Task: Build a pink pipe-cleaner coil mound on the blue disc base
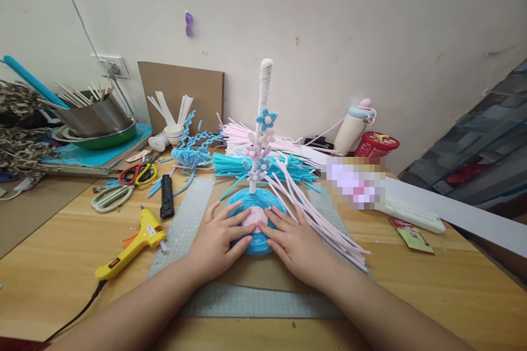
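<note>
Both palms face down over a round blue disc of coiled pipe cleaners (pixel 260 244) with a pale pink round centre (pixel 254 218). My left hand (pixel 224 233) rests on the disc's left side, fingers spread and tips reaching the pink centre. From the right, my right hand (pixel 294 238) touches the disc the same way, its fingers also spread. Neither hand grips anything. At the disc's far edge rises a white wrapped stem (pixel 264 85), upright, with several blue and pink fuzzy flowers (pixel 267 119) along its lower part. Brown cardboard (pixel 263 277) lies beneath the disc.
A yellow glue gun (pixel 134 249), a black cutter (pixel 167 196) and scissors (pixel 113 197) lie left. Blue pipe cleaners (pixel 230 165) and pink ones (pixel 325 222) lie behind and right on the cutting mat (pixel 263 301). A bottle (pixel 354 126) and red tub (pixel 374 145) stand back right.
</note>
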The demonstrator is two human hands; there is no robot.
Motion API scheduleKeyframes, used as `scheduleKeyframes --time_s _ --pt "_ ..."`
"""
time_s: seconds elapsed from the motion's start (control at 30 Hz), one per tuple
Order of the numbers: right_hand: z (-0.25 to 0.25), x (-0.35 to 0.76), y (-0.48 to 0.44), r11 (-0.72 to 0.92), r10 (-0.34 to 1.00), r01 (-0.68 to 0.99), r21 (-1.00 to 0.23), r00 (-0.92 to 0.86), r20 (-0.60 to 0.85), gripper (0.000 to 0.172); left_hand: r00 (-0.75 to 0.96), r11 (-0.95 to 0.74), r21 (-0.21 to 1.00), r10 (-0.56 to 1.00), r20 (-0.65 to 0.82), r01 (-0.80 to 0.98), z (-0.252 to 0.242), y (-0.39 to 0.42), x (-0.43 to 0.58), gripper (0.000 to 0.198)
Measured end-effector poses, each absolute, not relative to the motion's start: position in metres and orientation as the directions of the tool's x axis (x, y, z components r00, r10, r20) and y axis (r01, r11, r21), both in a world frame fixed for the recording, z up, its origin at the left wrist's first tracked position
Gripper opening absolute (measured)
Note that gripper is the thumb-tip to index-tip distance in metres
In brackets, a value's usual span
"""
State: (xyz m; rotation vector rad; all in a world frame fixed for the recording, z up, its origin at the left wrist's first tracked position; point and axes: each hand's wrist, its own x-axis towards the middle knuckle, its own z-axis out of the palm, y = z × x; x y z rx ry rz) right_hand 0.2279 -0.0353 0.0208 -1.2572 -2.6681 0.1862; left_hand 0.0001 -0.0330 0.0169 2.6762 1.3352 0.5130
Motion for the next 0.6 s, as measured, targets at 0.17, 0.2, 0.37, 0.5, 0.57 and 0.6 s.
scheduleKeyframes --time_s 0.17,0.2,0.37,0.5,0.57,0.6 --pt "0.009 0.216 -0.045 0.558 0.82 0.826 -0.079 -0.534 0.209 0.038 0.576 -0.626 0.234 0.778 0.25 0.744 0.012 -0.034 -0.003 0.032" --pt "0.008 0.214 -0.046 0.552 0.82 0.831 -0.064 -0.528 0.22 0.038 0.576 -0.625 0.234 0.779 0.246 0.745 0.012 -0.034 -0.004 0.032" --pt "0.01 0.212 -0.047 0.556 0.812 0.83 -0.045 -0.531 0.242 0.037 0.579 -0.629 0.24 0.776 0.248 0.74 0.014 -0.034 -0.002 0.033" --pt "0.011 0.214 -0.046 0.551 0.817 0.833 -0.048 -0.526 0.236 0.036 0.589 -0.637 0.233 0.769 0.247 0.734 0.013 -0.034 -0.003 0.033" --pt "0.01 0.214 -0.045 0.547 0.819 0.835 -0.057 -0.521 0.24 0.036 0.592 -0.64 0.23 0.767 0.246 0.733 0.012 -0.034 -0.003 0.034" --pt "0.01 0.214 -0.045 0.551 0.818 0.832 -0.066 -0.523 0.24 0.037 0.592 -0.641 0.231 0.766 0.25 0.732 0.012 -0.034 -0.004 0.035"
